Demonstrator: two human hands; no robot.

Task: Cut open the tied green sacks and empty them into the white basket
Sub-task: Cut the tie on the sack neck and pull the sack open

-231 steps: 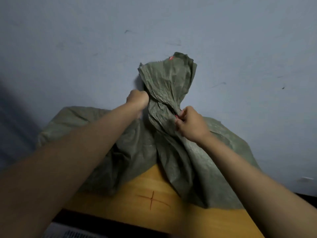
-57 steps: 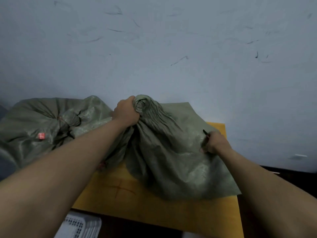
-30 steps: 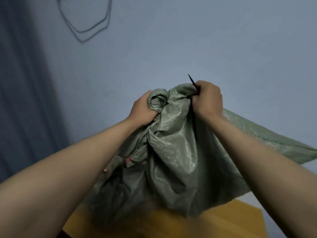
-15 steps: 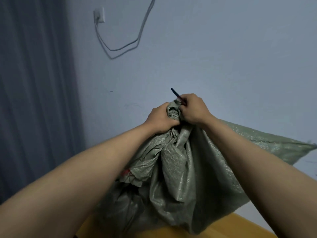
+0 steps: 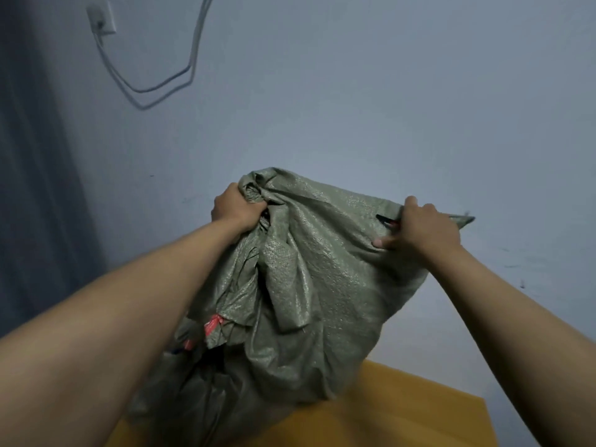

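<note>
Pale blue-grey wall (image 5: 371, 108) fills the upper frame, with a white socket (image 5: 102, 21) and a looping cable (image 5: 154, 88) at upper left and a dark curtain (image 5: 35, 188) down the left edge. A yellow tabletop (image 5: 416, 411) shows at lower right.

The green sack (image 5: 309, 285) hangs in the centre of the frame, lifted above the tabletop with its lower folds trailing toward the bottom edge. The left hand (image 5: 237, 208) has its grip clenched round the bunched neck at the sack's top left. The right hand (image 5: 425, 230) grasps the sack's upper right corner, and a thin dark tool (image 5: 387, 221) pokes out from under its fingers; I cannot tell exactly what it is, probably the cutter.

What could go wrong, as I judge it: the white basket is not in view, so tipping from here could spill the contents onto the tabletop or the floor. The woven fabric looks slick, and a heavy load could drag the corner out of the right hand. The tool pinched against the fabric could snag or tear the sack in the wrong place, or nick a finger if the load shifts.

Count: one sack clearly held, though the folds at lower centre may belong to another; two red tags (image 5: 213, 325) near the lower folds; one tool; two hands; no basket visible.
</note>
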